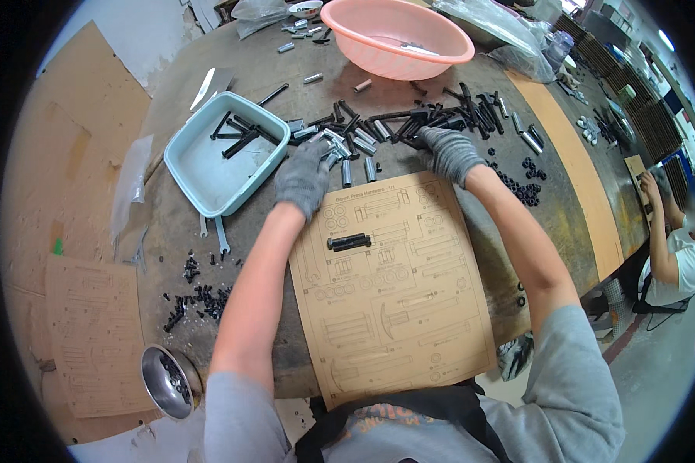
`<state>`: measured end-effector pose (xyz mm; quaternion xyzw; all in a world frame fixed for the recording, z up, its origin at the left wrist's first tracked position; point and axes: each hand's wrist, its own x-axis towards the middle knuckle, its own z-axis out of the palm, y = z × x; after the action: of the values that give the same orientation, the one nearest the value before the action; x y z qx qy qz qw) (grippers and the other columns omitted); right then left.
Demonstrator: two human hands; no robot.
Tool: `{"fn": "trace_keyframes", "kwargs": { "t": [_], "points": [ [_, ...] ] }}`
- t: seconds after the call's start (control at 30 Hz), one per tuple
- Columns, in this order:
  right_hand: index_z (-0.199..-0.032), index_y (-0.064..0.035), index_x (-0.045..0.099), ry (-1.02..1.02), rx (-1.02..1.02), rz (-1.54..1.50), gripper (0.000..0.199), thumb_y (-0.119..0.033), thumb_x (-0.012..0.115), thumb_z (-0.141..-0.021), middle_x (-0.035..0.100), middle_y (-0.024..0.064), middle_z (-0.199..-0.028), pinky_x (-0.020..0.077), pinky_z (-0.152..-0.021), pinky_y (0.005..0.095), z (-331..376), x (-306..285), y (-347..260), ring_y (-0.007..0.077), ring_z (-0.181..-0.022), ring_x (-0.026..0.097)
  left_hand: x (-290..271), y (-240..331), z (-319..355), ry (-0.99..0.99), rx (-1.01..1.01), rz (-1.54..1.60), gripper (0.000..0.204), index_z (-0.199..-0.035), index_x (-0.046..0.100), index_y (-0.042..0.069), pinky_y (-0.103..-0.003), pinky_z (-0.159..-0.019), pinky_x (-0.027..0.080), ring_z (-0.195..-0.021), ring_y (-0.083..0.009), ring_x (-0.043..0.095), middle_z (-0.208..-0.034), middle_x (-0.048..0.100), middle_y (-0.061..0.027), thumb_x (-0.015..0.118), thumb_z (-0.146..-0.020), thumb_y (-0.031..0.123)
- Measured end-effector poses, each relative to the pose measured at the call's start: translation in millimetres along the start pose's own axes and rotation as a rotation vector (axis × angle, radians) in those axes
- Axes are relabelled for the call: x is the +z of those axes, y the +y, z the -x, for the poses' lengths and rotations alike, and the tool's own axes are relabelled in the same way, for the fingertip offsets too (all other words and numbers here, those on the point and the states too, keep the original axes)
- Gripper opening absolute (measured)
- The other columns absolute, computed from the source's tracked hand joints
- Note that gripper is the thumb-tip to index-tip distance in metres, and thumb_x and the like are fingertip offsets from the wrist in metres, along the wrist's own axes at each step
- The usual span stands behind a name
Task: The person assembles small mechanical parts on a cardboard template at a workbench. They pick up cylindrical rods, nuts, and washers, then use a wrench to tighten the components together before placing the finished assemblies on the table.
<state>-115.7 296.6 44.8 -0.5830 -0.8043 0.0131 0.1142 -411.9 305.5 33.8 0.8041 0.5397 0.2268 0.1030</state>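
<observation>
My gloved left hand [305,179] rests on silver sleeves [346,150] — grip loose, holding nothing I can tell. My right hand [449,153] presses into black bolts [409,122] at the tabletop's far side, fingers curled — contents hidden.

Gloves [304,178] were grey knit cloth. Bolts [349,242] were matt black metal on a brown card sheet [398,309]. Tray [208,170] was smooth plastic.

Off to my left sits a pale blue tray [208,166] w/ a few black bolts, a pink basin [398,38] far ahead of me, a steel bowl [170,382] near my left elbow, small black screws [201,297] scattered beside it, and another person [672,255] seated way off right.
</observation>
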Motion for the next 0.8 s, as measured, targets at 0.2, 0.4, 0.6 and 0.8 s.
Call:
{"fn": "trace_keyframes", "kwargs": {
  "t": [0.2,0.4,0.6,0.8],
  "points": [
    [-0.09,-0.0042,0.059,0.019,-0.016,-0.333,0.016,-0.016,0.061,-0.081,0.062,0.0179,-0.082,0.0491,-0.068,0.0426,60.9,-18.6,-41.0,0.0359,-0.077,0.061,7.3,7.7,-58.9,-0.193,-0.091,-0.102,0.036,-0.114,0.063,0.009,-0.04,-0.093,0.045,-0.107,-0.0304,0.059,-0.114,0.063,-0.0148,0.06,-0.084,0.028],
    [-0.089,-0.0047,0.061,0.074,-0.004,-0.441,0.015,-0.015,0.064,-0.079,0.062,0.0157,-0.081,0.05,-0.07,0.0411,92.5,-22.1,-40.6,0.0344,-0.076,0.061,18.2,73.7,-65.4,-0.391,0.115,-0.652,0.043,-0.111,0.066,0.012,-0.048,-0.1,0.039,-0.112,-0.0299,0.056,-0.117,0.062,-0.0135,0.061,-0.077,0.038],
    [-0.091,-0.0078,0.063,0.116,-0.098,-0.318,0.014,-0.013,0.066,-0.077,0.063,0.0114,-0.082,0.0519,-0.067,0.0374,104.2,-25.8,-46.8,0.0298,-0.073,0.063,32.7,81.6,-62.4,-0.325,-0.168,-0.686,0.037,-0.12,0.064,0.016,-0.059,-0.106,0.025,-0.128,-0.0287,0.042,-0.133,0.054,-0.0082,0.055,-0.085,0.026],
    [-0.089,-0.0101,0.065,0.047,-0.144,-0.288,0.014,-0.013,0.069,-0.076,0.064,0.0098,-0.083,0.052,-0.065,0.0356,127.2,-23.6,-40.8,0.028,-0.073,0.063,-0.2,66.0,-31.2,-0.07,-0.023,-0.4,0.027,-0.096,0.068,0.007,-0.046,-0.098,0.037,-0.112,-0.0301,0.053,-0.114,0.06,-0.0163,0.055,-0.082,0.026]
  ]
}}
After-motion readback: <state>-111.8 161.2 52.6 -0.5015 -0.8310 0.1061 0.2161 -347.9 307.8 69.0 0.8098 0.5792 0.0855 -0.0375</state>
